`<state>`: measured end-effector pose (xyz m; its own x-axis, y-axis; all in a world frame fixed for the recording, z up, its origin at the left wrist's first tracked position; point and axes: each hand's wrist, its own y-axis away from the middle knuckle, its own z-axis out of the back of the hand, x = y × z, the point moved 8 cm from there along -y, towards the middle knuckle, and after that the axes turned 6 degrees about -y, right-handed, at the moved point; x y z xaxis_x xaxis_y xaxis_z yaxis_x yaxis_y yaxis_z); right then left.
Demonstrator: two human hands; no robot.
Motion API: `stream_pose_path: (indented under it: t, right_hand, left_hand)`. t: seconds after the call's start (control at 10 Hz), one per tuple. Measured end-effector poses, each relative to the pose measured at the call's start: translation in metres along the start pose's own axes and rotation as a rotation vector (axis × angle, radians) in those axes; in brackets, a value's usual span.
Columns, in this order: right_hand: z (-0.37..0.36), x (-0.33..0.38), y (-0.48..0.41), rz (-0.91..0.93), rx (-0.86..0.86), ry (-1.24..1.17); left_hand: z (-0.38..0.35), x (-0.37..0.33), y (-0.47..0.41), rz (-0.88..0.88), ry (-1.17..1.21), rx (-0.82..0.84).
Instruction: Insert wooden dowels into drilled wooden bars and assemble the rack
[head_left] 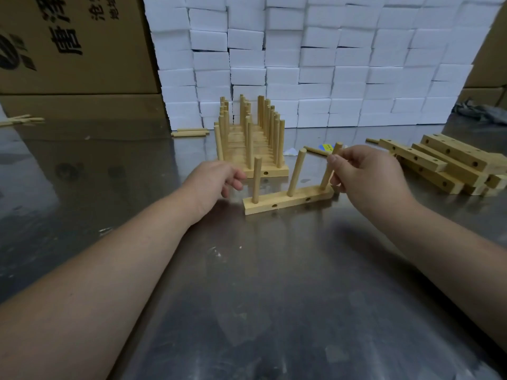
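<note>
**Third dowel going into the bar**

The right hand (367,176) pinched the third dowel (333,165) between thumb and fingers. This dowel leaned to the right, with its foot at the right end of the drilled bar (282,202). The bar lay flat on the metal table (247,297) between the two hands. The left hand (216,179) hung relaxed with its fingers loosely curled and held nothing. It was just beside the bar's left end, and whether it touched the wood could not be told.

The left dowel (256,179) stood upright in the bar near the left hand. The middle dowel (296,171) stood between the hands and tilted slightly. Two side holes on the bar's near face were empty.

The step in hand seemed to be seating the last upright. The next move probably called for straightening that dowel over its hole and pressing it down while the left hand steadied the bar. The tilted middle dowel may also have needed a push.

Beyond the left hand stood a finished rack (252,149). A stack of drilled bars (444,163) lay to the right of the right hand. A loose dowel (315,150) lay just beyond the right hand's fingers.
</note>
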<state>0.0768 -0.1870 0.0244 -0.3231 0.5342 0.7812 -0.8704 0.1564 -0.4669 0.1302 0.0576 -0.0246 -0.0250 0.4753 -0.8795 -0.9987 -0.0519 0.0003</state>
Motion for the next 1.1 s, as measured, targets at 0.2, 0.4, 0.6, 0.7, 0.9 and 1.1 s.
stream_pose_path:
  t: [0.2, 0.4, 0.6, 0.7, 0.9, 1.1]
  right_hand:
    - [0.002, 0.001, 0.002, -0.011, -0.008, 0.005]
    - [-0.008, -0.007, 0.001, -0.039, 0.062, -0.052]
    - [-0.020, -0.006, 0.005, -0.036, 0.170, -0.034]
    - [-0.025, -0.007, 0.007, -0.026, 0.205, -0.014]
    - [-0.032, -0.009, 0.009, -0.013, 0.238, -0.010]
    - [-0.026, -0.003, 0.015, -0.036, 0.194, 0.024]
  left_hand:
    - [-0.016, -0.010, 0.015, -0.277, -0.549, 0.183]
    - [0.005, -0.003, 0.005, -0.179, -0.632, -0.042]
    - [0.021, 0.005, -0.004, -0.071, -0.691, -0.222]
    - [0.025, 0.008, -0.008, -0.037, -0.714, -0.273]
    - [0.028, 0.010, -0.013, 0.011, -0.775, -0.317]
    - [0.030, 0.011, -0.004, 0.079, -0.659, -0.316]
